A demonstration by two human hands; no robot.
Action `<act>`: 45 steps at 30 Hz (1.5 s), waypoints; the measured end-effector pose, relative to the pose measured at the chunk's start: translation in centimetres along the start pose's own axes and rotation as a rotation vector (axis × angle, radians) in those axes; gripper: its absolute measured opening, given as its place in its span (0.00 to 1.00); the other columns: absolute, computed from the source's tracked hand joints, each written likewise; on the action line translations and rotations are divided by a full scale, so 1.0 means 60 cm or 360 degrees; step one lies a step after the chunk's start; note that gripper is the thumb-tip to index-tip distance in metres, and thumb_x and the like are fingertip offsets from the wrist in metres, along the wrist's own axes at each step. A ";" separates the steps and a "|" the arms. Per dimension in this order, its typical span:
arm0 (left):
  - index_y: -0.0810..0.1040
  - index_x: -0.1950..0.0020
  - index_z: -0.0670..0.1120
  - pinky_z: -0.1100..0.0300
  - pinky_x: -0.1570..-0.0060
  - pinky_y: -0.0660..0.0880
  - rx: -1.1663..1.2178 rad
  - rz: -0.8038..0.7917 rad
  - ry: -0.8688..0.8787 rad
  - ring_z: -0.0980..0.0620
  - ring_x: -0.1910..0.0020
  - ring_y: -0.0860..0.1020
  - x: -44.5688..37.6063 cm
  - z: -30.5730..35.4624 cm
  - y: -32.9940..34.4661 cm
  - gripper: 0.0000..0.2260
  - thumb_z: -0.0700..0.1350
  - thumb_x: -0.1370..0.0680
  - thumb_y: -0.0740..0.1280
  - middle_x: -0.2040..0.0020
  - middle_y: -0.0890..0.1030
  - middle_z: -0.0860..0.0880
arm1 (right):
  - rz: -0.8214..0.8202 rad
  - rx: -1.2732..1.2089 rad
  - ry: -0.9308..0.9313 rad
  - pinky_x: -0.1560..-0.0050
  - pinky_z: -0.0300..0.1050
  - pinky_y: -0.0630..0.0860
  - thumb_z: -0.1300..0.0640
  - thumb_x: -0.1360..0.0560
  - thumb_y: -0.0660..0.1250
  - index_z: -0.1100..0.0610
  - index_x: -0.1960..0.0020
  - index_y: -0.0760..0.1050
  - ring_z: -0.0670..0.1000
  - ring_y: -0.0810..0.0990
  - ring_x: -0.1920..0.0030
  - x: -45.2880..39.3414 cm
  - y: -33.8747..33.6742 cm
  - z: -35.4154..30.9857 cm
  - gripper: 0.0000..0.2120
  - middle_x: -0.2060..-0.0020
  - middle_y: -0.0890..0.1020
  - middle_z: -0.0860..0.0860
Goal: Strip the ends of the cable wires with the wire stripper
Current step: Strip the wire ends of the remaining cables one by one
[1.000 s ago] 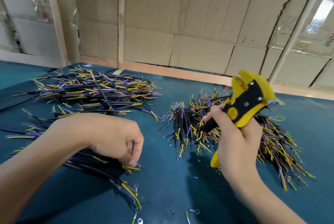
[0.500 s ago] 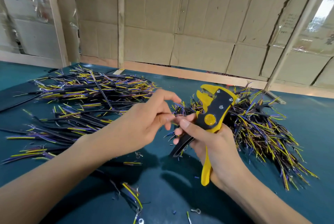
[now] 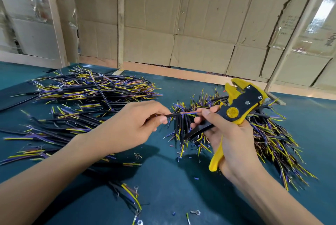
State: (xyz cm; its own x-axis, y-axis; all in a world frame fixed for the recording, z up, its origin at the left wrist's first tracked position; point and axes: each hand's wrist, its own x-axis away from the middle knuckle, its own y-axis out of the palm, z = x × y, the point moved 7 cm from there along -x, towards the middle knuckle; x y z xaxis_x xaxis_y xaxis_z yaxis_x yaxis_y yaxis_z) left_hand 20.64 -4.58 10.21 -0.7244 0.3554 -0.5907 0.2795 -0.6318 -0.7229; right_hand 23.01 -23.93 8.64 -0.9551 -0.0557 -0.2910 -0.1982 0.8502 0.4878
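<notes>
Head view: the left hand (image 3: pixel 127 130) pinches a short black cable (image 3: pixel 177 114) by its sheath while the right hand (image 3: pixel 231 137) grips a yellow-and-black stripper (image 3: pixel 236 110), its thumb and forefinger pinching the cable's coloured wires. The cable spans the gap between both hands above a green table (image 3: pixel 181 188), between two piles of cut cables (image 3: pixel 87 93).

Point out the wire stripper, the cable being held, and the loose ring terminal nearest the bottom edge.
wire stripper (image 3: pixel 241 104), head view, black side plate.
cable (image 3: pixel 175 114), head view, black sheath.
ring terminal (image 3: pixel 196 212), head view, metal ring.
</notes>
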 end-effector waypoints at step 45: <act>0.73 0.44 0.46 0.56 0.51 0.80 0.2872 0.0545 -0.0649 0.51 0.51 0.83 -0.013 -0.001 0.025 0.05 0.41 0.19 0.61 0.36 0.81 0.47 | -0.0533 0.0204 0.0314 0.60 0.54 0.80 0.68 0.31 0.73 0.60 0.57 0.82 0.62 0.80 0.62 0.048 0.064 0.055 0.06 0.62 0.80 0.63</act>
State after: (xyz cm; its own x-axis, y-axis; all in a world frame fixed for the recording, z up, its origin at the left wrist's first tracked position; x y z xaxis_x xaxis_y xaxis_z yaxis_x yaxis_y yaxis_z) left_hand 21.68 -5.77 9.59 -0.9498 0.0812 -0.3023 -0.2891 -0.5973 0.7481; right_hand 20.20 -19.11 6.92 -0.8687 -0.4294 -0.2469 -0.4883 0.8257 0.2825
